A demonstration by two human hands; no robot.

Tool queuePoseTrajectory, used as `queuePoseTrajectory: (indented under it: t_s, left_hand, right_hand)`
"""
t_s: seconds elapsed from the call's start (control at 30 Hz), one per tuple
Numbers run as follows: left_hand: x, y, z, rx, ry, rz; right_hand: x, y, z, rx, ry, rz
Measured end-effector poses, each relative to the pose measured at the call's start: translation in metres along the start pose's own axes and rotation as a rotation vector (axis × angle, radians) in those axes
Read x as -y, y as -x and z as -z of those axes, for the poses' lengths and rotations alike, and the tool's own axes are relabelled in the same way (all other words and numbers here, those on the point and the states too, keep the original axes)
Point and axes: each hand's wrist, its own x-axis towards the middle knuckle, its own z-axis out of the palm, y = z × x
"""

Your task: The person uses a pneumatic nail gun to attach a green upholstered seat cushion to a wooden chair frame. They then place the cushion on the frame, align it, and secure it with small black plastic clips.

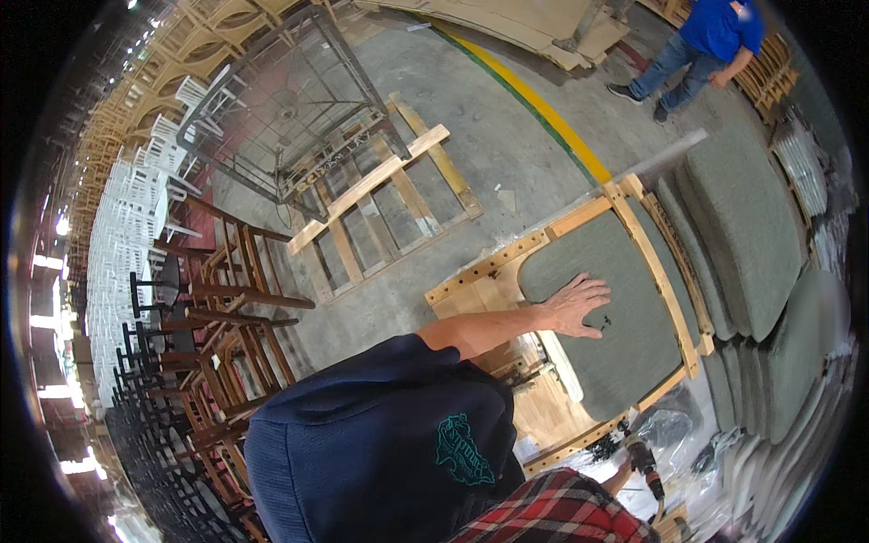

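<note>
My left hand (577,306) lies with fingers spread on a grey-green seat pad (625,362). Small dark pieces (606,321), too small to name, rest on the pad beside the fingers. The pad sits within a wooden frame (656,258) with a row of holes along one side. At the frame's near right corner, my right hand (619,474) is partly hidden and appears to grip a power drill (644,463), its tip toward the frame edge. Next to the tip lies a dark heap of small pieces (601,446). A pale strip (563,366) lies along the pad's left edge.
Grey pads (747,226) are stacked to the right, near clear plastic wrap (665,425). A wooden pallet (380,217) and a wire-guarded fan (290,113) stand far left. Brown chair frames (240,271) and white chairs (167,149) crowd the left. A person in blue (706,45) stands far right.
</note>
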Motion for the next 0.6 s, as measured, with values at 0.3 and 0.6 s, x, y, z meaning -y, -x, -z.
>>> queuePoseTrajectory:
  t_s: [0.3, 0.6]
  left_hand:
    - [-0.126, -0.003, 0.193, 0.072, 1.158, -0.047]
    - [-0.198, 0.037, 0.313, -0.225, 1.379, -0.955]
  right_hand:
    - [0.029, 0.009, -0.015, 0.025, -0.064, 0.019]
    - [0.055, 0.026, -0.03, 0.076, -0.124, 0.063]
